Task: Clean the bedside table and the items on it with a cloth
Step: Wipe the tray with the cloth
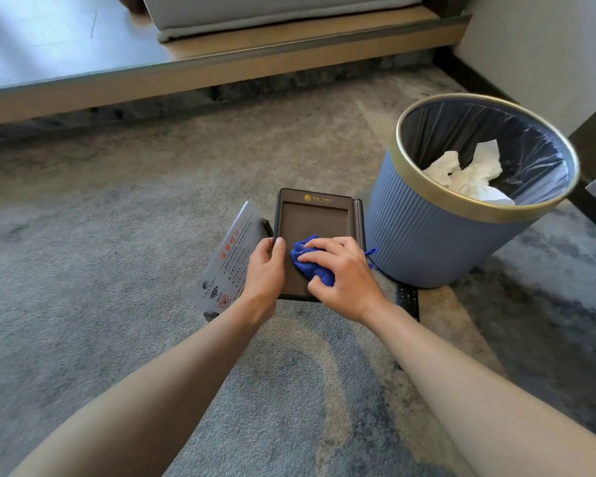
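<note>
Brown tray (315, 218): we find it flat on the grey carpet (117, 235), just beside the blue bin (427, 249); left hand (264, 270), grip closed on its left edge, thumb on the rim; right hand (341, 270), fingers curled over the blue cloth (310, 265), pressing it into the tray's recess; notice card (227, 259) at the tray's left; remote (407, 301) by the bin's foot; crumpled tissues (468, 173) inside the bin.

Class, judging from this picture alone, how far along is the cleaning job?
Done: nothing shows as finished. In hand: the right hand rubs a blue cloth on the brown tray, steadied by the left hand. Left: the notice card, the remote; the bedside table is out of view.
</note>
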